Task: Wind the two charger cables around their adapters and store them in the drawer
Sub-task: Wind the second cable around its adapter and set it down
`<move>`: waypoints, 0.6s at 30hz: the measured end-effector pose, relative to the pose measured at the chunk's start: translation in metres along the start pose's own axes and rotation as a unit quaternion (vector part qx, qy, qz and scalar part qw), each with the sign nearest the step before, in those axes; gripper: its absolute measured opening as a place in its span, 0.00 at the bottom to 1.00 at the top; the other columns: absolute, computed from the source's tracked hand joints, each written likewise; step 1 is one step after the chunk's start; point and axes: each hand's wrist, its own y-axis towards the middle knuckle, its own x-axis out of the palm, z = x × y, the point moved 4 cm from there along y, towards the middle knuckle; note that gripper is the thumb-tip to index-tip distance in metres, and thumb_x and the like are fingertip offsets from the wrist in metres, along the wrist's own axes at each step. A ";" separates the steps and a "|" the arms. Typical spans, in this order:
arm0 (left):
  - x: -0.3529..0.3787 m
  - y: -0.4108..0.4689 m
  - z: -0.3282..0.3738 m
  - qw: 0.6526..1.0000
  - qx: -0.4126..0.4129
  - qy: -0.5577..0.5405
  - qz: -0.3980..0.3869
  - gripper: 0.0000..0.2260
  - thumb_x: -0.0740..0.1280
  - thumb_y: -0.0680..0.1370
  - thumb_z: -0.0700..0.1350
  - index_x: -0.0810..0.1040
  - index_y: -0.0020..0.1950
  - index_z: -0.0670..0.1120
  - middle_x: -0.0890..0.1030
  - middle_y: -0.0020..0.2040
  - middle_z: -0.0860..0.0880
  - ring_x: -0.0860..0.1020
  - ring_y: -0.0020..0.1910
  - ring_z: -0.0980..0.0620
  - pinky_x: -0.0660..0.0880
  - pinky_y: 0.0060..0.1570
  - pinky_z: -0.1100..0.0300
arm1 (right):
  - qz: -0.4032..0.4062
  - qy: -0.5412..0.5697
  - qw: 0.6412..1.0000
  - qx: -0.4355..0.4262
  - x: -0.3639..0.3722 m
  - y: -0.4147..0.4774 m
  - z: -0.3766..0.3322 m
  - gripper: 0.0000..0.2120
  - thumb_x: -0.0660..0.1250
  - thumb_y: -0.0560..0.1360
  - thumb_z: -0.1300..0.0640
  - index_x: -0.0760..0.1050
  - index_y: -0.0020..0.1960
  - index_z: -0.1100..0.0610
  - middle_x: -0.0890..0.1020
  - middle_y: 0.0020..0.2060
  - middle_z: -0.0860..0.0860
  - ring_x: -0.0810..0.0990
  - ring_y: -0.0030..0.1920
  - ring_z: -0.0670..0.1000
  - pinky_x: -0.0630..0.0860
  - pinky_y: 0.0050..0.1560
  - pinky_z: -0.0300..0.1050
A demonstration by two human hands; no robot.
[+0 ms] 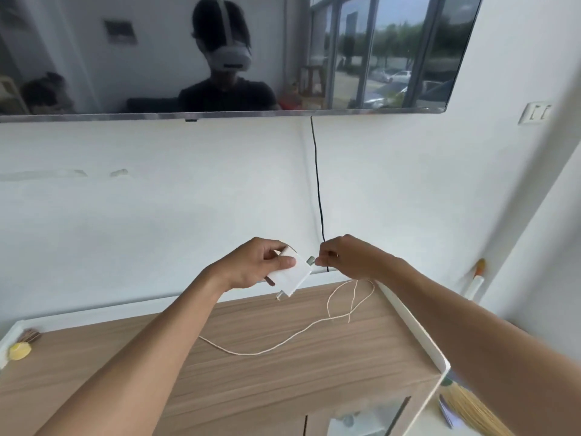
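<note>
My left hand [255, 262] holds a white square charger adapter [290, 272] in the air above the back of the wooden cabinet top [220, 366], its metal prongs pointing down. My right hand [342, 256] pinches the metal plug end of a cream cable [267, 349] right beside the adapter's upper corner. From the right hand the cable drops, loops on the wood near the back right and trails left under my left forearm. Only one adapter and one cable are in view. No drawer is visible.
A wall-mounted TV [220, 55] hangs above, with a black cord [318, 190] running down the wall behind my hands. A small yellow object [19, 350] lies at the cabinet's far left. A broom [471, 407] leans low on the right. A glass cabinet door [364, 416] shows below.
</note>
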 end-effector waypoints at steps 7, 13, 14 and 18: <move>0.016 0.000 -0.012 0.991 -0.059 0.091 0.084 0.11 0.66 0.78 0.51 0.78 0.55 0.46 0.83 0.47 0.46 0.82 0.46 0.44 0.81 0.46 0.49 | 0.031 -0.008 0.998 -0.048 -0.035 -0.007 -0.020 0.12 0.60 0.80 0.50 0.78 0.45 0.56 0.75 0.32 0.43 0.72 0.33 0.47 0.69 0.37 0.44; -0.001 -0.003 -0.005 0.977 -0.094 0.140 0.130 0.15 0.61 0.79 0.54 0.73 0.53 0.42 0.73 0.39 0.51 0.71 0.39 0.50 0.70 0.43 0.55 | 0.081 -0.003 0.996 -0.048 -0.036 -0.009 -0.038 0.12 0.57 0.79 0.55 0.79 0.49 0.58 0.73 0.30 0.43 0.71 0.30 0.46 0.68 0.33 0.44; -0.003 -0.003 -0.006 0.978 -0.096 0.123 0.136 0.15 0.61 0.79 0.54 0.72 0.53 0.42 0.73 0.40 0.51 0.71 0.39 0.50 0.70 0.43 0.55 | 0.091 0.006 0.995 -0.048 -0.037 -0.010 -0.040 0.12 0.57 0.79 0.57 0.79 0.49 0.58 0.73 0.30 0.43 0.70 0.29 0.45 0.66 0.31 0.42; -0.011 -0.001 -0.007 0.975 -0.088 0.071 0.191 0.14 0.60 0.79 0.55 0.71 0.53 0.44 0.73 0.43 0.51 0.72 0.42 0.50 0.73 0.47 0.51 | 0.124 0.010 0.990 -0.063 -0.035 -0.011 -0.059 0.12 0.56 0.79 0.59 0.78 0.51 0.57 0.80 0.36 0.51 0.72 0.29 0.49 0.70 0.32 0.44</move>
